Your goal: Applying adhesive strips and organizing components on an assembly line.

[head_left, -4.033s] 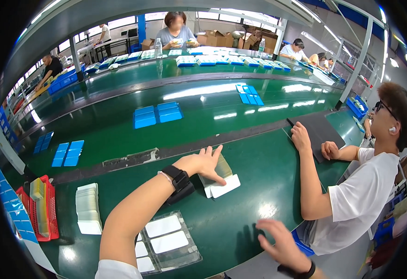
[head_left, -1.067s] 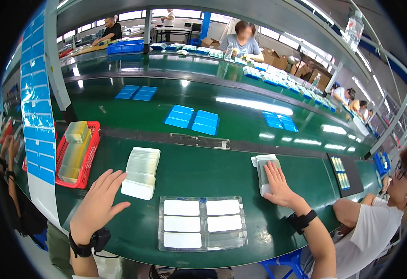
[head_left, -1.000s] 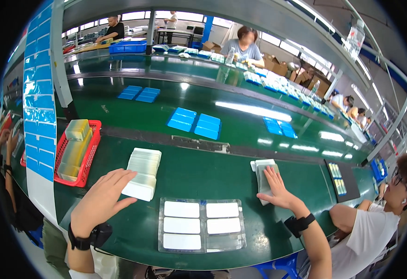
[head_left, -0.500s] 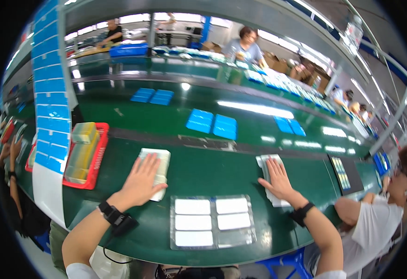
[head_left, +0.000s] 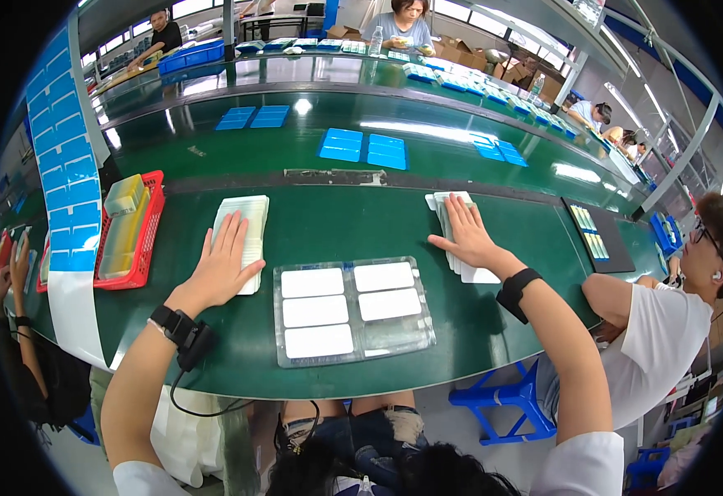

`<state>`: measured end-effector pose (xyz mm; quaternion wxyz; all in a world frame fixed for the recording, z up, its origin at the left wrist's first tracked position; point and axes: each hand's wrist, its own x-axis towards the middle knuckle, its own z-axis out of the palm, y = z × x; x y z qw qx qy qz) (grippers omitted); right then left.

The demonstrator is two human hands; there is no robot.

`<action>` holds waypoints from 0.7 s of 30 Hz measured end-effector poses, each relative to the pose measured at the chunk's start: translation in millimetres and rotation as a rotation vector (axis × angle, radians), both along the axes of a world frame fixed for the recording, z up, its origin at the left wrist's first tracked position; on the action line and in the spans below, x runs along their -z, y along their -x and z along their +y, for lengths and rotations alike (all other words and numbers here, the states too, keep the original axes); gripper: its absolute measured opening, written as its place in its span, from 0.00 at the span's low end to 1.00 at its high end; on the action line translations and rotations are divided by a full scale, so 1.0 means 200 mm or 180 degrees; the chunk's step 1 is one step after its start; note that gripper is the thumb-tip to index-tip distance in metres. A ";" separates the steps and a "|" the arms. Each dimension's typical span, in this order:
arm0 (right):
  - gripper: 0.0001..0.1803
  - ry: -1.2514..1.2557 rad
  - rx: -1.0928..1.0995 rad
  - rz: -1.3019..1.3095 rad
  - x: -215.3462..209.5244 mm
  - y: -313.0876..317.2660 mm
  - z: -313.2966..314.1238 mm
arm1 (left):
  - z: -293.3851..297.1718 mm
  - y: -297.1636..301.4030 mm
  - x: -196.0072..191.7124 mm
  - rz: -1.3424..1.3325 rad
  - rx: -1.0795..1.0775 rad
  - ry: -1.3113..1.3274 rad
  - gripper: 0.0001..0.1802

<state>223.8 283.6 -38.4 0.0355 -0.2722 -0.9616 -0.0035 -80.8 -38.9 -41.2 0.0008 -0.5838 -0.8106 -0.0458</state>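
Observation:
My left hand (head_left: 219,263) lies flat, fingers stretched out, on a stack of pale cream cards (head_left: 252,227). Under my right hand (head_left: 470,240), also flat with the thumb spread, is a second stack of whitish cards (head_left: 479,275), its edges fanned unevenly. Between the hands, nearer to me, a clear plastic tray (head_left: 399,337) rests on the green table (head_left: 353,223). White rectangular cards (head_left: 315,310) fill three places in its left column and two in its right. The lower right place shows only clear plastic.
Left stands a red basket (head_left: 152,227) of yellowish card stacks, beside a tall blue-and-white sheet (head_left: 62,165). Blue sheets (head_left: 387,152) lie on the green belt beyond. A black board (head_left: 619,244) with strips lies right, near a seated co-worker (head_left: 659,322) and blue stool (head_left: 506,401).
The view has tilted downward, so the table appears higher and my lap shows. Both hands stay flat on their stacks; the tray's cards look the same.

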 end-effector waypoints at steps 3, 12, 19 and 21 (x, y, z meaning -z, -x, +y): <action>0.51 0.0001 0.0024 -0.0027 0.00 -0.03 -0.04 | -0.02 -0.02 -0.01 -0.0047 -0.0044 0.0025 0.41; 0.46 -0.0093 -0.0036 0.0104 0.04 -0.09 -0.11 | -0.04 -0.04 -0.02 -0.0098 -0.0219 0.0252 0.41; 0.42 -0.0553 -0.0247 0.0500 0.10 -0.09 -0.07 | -0.03 -0.04 -0.02 -0.0138 -0.0271 0.0163 0.41; 0.42 -0.0575 -0.0202 0.0492 0.10 -0.09 -0.07 | -0.04 -0.05 -0.03 -0.0162 -0.0317 0.0184 0.41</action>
